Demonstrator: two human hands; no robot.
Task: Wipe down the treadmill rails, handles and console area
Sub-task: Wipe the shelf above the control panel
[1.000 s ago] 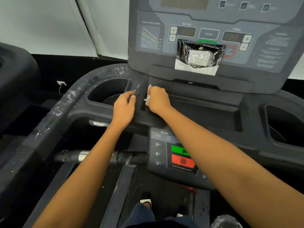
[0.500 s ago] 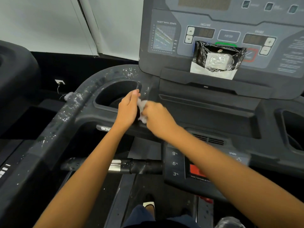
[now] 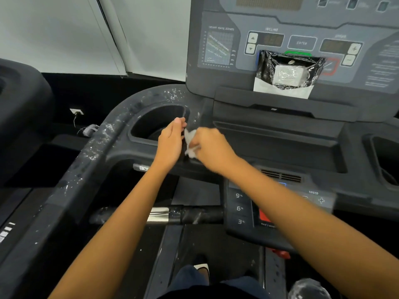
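My right hand (image 3: 210, 147) is closed around a small white wipe (image 3: 191, 143) pressed on the dark console shelf, just right of the left cup holder (image 3: 159, 124). My left hand (image 3: 171, 142) lies flat beside it with fingers together, its tips at the cup holder's right rim, holding nothing. The grey console panel (image 3: 302, 42) stands upright behind. The curved left rail (image 3: 103, 143) is speckled with white flecks. Below my arms runs the front handle bar (image 3: 194, 214) with a silver sensor band.
A plastic-wrapped black packet (image 3: 287, 72) leans on the console ledge. The lower keypad (image 3: 239, 209) with incline and speed buttons sits under my right forearm. The right cup holder (image 3: 386, 160) is at the frame edge. Another dark machine (image 3: 19, 117) stands left.
My right hand has drawn the wipe down and toward me along the shelf beside the cup holder. My view has shifted left, and my left hand stays next to the wipe.
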